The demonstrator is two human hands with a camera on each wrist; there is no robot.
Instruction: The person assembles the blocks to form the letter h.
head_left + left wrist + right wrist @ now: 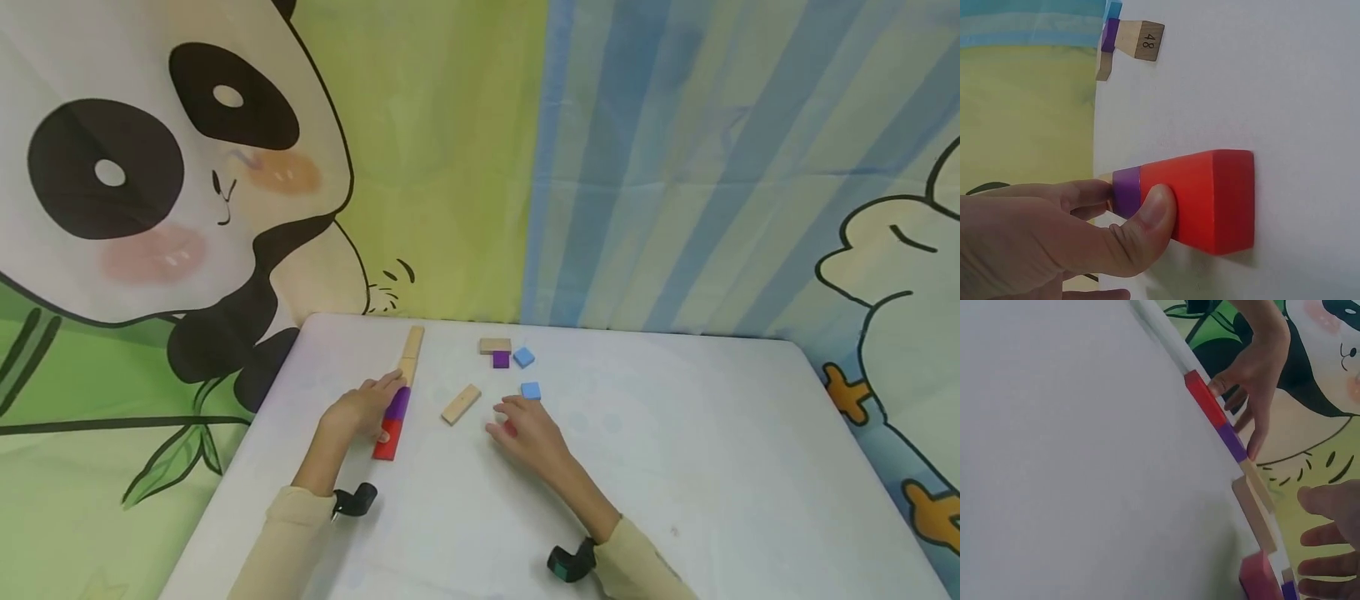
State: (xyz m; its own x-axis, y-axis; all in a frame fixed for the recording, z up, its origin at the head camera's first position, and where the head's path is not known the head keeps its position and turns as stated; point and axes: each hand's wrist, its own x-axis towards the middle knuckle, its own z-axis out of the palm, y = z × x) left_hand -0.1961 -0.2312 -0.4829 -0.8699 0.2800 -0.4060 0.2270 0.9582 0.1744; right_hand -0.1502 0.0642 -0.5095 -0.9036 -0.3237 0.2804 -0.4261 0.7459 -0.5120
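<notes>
While the left hand (360, 410) lies along a row of blocks (396, 408), thumb against the red block (385, 451) at its near end and a finger reaching past the purple block (1126, 191) to the wooden blocks (414, 342), the right hand (534, 437) is parted wide near a pinkish-red block (1260, 578); contact I cannot tell. Just beyond its fingers sits a blue block (531, 389). Between the hands, a loose wooden block (461, 405) rests on the white surface (712, 467). Farther back, a small purple piece (501, 360) adjoins a wooden piece (495, 344), near a second blue block (523, 357).
</notes>
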